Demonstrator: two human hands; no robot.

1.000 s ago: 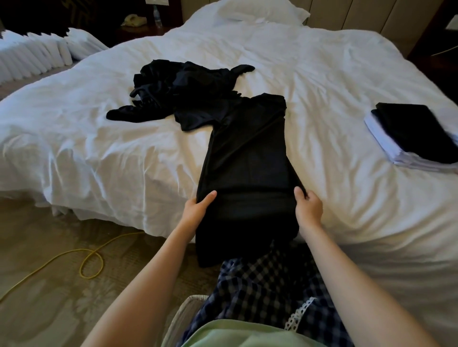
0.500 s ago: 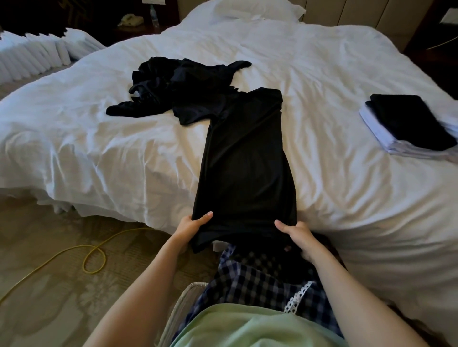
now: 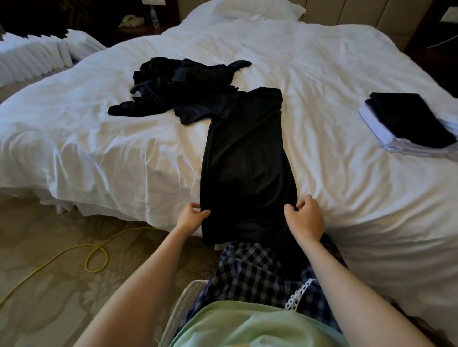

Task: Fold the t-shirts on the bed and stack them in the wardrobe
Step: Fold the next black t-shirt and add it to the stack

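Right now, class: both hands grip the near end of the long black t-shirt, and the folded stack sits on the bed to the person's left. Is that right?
One slip: the head view shows the folded stack on the bed to the person's right, not left. The left hand and right hand do grip the near end of the black t-shirt.

No text, label, brand, number or sign can be read here. The bottle (image 3: 154, 17) on the dark nightstand (image 3: 135, 31) has a pale band around it, but it is too small and blurred to read. The white card (image 3: 150, 2) at the top edge is cut by the frame, and any print on it cannot be made out.
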